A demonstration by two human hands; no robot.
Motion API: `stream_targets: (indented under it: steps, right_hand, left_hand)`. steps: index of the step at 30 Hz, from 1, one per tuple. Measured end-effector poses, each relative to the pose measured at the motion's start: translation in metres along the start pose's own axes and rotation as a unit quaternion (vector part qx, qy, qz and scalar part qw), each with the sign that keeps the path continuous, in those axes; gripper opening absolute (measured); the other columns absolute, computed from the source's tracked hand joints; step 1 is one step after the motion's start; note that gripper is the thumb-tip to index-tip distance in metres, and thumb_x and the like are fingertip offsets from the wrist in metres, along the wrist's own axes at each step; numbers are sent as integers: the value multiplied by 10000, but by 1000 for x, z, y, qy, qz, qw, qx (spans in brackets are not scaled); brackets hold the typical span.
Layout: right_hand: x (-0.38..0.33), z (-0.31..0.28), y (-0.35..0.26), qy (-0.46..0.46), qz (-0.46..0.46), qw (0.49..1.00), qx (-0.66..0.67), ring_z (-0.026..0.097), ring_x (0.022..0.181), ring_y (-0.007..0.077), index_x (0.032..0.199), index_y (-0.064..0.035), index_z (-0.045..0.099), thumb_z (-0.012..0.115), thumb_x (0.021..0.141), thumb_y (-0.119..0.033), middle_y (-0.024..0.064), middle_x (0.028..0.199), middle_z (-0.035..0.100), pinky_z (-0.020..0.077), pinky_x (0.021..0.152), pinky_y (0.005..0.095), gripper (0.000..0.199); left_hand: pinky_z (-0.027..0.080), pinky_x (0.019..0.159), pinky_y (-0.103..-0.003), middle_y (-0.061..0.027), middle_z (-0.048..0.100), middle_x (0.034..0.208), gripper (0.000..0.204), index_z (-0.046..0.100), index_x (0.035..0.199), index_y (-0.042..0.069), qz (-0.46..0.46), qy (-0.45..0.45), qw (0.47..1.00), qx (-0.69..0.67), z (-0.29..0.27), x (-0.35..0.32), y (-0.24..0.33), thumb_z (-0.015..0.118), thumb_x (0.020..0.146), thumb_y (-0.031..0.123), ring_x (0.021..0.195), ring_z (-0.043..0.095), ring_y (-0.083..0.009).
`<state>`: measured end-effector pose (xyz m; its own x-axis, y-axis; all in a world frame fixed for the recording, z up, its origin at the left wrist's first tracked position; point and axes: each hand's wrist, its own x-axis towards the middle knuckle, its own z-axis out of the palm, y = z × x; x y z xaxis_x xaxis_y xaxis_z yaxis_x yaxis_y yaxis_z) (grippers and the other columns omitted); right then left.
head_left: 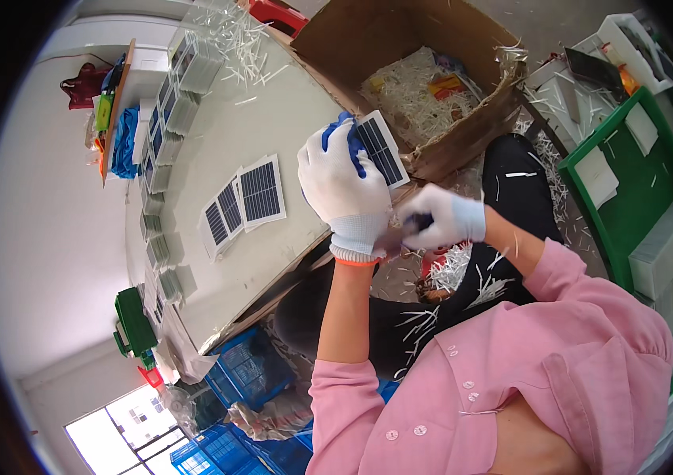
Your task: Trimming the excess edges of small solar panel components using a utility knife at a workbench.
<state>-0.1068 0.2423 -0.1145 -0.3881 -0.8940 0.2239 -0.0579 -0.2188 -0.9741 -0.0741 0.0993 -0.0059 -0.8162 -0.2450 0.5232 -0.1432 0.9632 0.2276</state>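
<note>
The left hand [342, 190], in a white knit glove with blue-coated fingertips, is closed around a small solar panel [381, 147], gripping its near edge so the panel stands up above the fingers, its dark, finely lined face edged by a white border. The right hand [443, 219], also gloved in white, sits just below and to the right of the left wrist, fingers curled tight over something small and dark; I cannot tell what it is. Pink sleeves [510, 356] lead back from both hands, and thin white strips cling to the dark trousers [431, 317] beneath them.

Just left of the left hand, flat on the pale table [273, 134], lies a short overlapping row of finished-looking panels [243, 204], the same dark grid and white rim. By my judgement these are pieces already handled, with the one in hand being worked now. Further left of the hands, along the table's far edge, stand many stacked panels [163, 119], which suggests plenty is left, though which stacks are done I cannot say.

Beyond the left hand's fingers a cardboard box [423, 71] gapes open, holding white shredded strips and scraps. Loose white strips [237, 36] scatter on the table's far end. Well right of the right hand stands a green tray [629, 182] with white pieces on it.
</note>
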Motion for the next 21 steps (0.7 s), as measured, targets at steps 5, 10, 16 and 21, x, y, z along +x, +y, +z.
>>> stream_targets:
  steps: [5,10,16,21]
  right_hand:
    - [3,29,10,315,33,944,94,636,778,101,1147,-34,596,707,863,-34,68,929,696,521,726,262,304]
    - [75,33,36,431,-122,894,-8,684,888,356,1124,-60,530,701,870,-110,155,997,663,539,767,397,310]
    - [109,-15,64,360,-20,918,-165,676,923,380,1161,-89,555,709,874,-232,187,1067,645,543,797,443,356]
    - [74,-15,4,452,-116,885,9,677,755,309,1289,-108,606,723,790,-59,134,874,675,561,691,353,515]
  left_hand:
    - [450,915,-449,-136,626,1112,377,671,1136,58,-7,18,1000,24,0,2,8,653,760,47,1048,564,-348]
    - [445,917,-453,-154,611,1122,403,674,1136,45,-14,0,998,67,0,-2,5,695,738,101,1063,551,-363]
    - [477,883,-426,-136,646,1065,367,702,1138,57,36,9,999,19,3,6,10,648,776,53,986,585,-330]
    - [466,919,-438,-152,629,1108,412,683,1176,52,8,15,1000,6,-4,0,3,665,765,40,1036,577,-346]
